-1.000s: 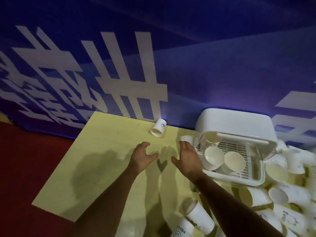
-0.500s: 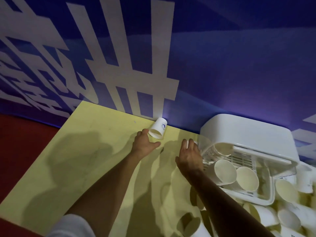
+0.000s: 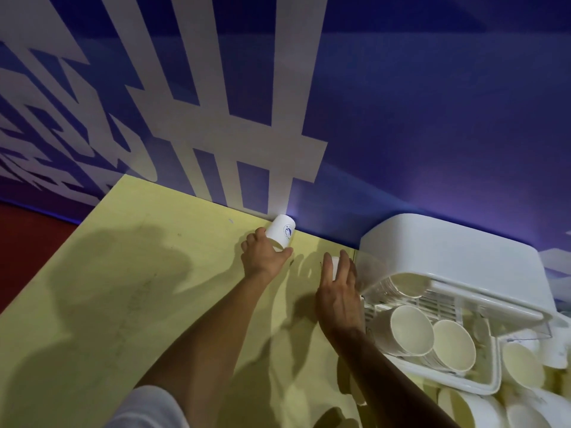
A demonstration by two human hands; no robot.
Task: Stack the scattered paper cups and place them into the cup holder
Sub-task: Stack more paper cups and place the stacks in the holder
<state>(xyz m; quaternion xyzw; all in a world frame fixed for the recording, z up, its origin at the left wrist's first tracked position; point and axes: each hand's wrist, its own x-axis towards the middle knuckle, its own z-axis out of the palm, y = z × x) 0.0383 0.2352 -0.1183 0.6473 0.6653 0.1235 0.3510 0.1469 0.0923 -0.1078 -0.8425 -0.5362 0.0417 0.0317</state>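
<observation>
- The left hand [image 3: 265,261], short of the paper cup [image 3: 281,234] a second ago, now wraps thumb and fingers round its mouth end. The cup lies on its side against the wall [image 3: 401,118], at the table's far edge.
- The right hand [image 3: 338,293] has reached a second cup [image 3: 335,266] just beside the cup holder [image 3: 448,251]; its fingers lie nearly straight over it, not closed.
- Both strays look ready for nesting.
- Bare table [image 3: 154,273] lies leftward; the holder and loose cups [image 3: 522,369] crowd the right.
</observation>
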